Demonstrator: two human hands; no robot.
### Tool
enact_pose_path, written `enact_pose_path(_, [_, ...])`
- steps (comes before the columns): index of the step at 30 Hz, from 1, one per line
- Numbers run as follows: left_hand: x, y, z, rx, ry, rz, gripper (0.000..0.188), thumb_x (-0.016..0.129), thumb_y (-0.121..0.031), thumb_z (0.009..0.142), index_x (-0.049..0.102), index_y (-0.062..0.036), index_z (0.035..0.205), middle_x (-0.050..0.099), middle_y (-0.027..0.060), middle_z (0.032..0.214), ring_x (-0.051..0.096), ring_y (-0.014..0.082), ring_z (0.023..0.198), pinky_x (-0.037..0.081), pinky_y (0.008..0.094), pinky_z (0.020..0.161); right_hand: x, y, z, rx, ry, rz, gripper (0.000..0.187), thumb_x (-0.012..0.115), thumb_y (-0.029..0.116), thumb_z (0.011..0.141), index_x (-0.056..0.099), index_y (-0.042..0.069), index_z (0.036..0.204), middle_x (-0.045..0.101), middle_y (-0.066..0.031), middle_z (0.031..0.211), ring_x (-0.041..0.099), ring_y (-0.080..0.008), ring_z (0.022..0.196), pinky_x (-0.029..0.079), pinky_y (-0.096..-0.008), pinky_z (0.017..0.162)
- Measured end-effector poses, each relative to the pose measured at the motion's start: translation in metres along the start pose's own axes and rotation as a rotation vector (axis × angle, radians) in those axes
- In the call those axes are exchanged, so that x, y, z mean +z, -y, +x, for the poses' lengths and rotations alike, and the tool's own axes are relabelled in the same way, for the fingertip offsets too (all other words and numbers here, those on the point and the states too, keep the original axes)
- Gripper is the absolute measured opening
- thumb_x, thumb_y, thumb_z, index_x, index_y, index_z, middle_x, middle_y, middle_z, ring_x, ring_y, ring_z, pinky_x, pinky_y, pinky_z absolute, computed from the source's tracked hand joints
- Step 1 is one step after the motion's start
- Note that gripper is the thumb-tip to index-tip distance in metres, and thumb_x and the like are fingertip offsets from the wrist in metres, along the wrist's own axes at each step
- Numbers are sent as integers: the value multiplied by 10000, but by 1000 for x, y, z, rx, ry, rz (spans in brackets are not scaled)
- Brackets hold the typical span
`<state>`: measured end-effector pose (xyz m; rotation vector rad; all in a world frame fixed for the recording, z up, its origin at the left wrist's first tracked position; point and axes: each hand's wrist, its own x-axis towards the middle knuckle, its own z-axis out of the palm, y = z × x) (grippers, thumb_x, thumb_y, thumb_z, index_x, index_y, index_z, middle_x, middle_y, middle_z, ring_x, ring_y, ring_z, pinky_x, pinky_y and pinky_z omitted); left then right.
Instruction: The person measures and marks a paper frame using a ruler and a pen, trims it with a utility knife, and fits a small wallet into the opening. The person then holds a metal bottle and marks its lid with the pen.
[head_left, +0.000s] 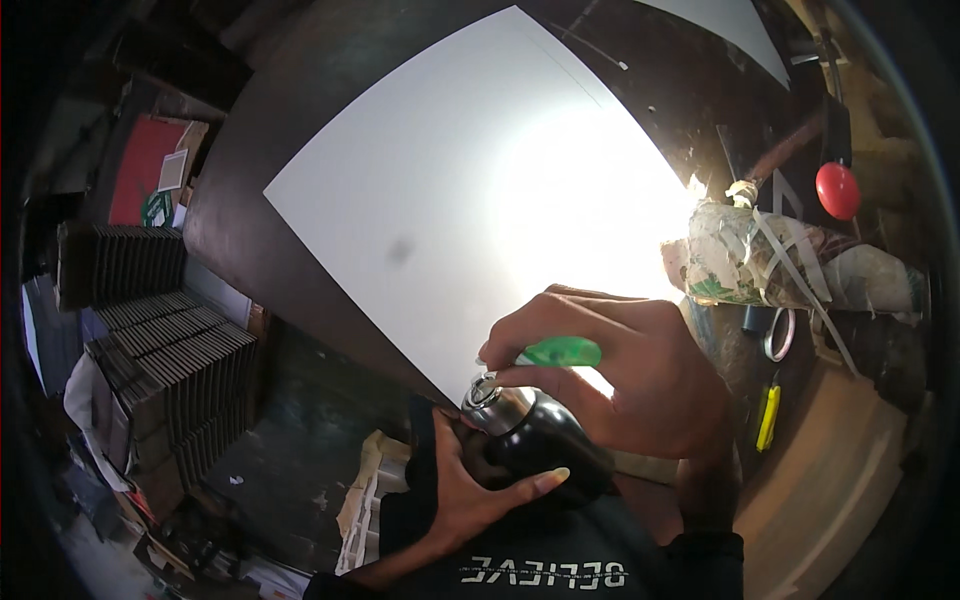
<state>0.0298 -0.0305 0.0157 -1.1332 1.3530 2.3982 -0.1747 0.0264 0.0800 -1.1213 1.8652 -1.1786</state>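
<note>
A black bottle (560, 447) with a shiny silver neck and mouth leans toward the white sheet, close to my body. My left hand (475, 495) is wrapped round its side, thumb lying along the black body. Above the bottle's mouth, my right hand (630, 370) is closed on a small tool with a rounded green handle (562, 351). The tool's kind is unclear, because fingers cover much of it. Its pale tip end sits by the silver neck. The large white sheet (380, 200) lies on the dark table just beyond both hands.
At the left stand stacks of dark, thin-edged pieces (180, 370). To the right lie a wrapped roll (750, 255) with loose strips, a tape ring (779, 334) and a yellow cutter (768, 418). A red bulb-shaped thing (838, 190) hangs at the far right.
</note>
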Motion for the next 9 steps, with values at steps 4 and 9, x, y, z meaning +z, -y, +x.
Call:
enact_pose_path(4, [-1,0,0,62,11,5,1032,936,-113,675,225,7,1413,477,173,1287,540,261,1216,476,391,1049,4,-2,4,-61,19,43,161,731,-16,843,674,29,987,708,-89,881,707,-229,800,541,-319,699])
enact_pose_path(9, [4,0,-3,38,10,-129,994,910,-53,692,235,-22,1421,462,154,1291,517,240,1230,459,402,1072,4,-2,5,-81,68,22,143,689,-8,873,659,34,1006,687,-110,861,685,-248,791,532,-337,704])
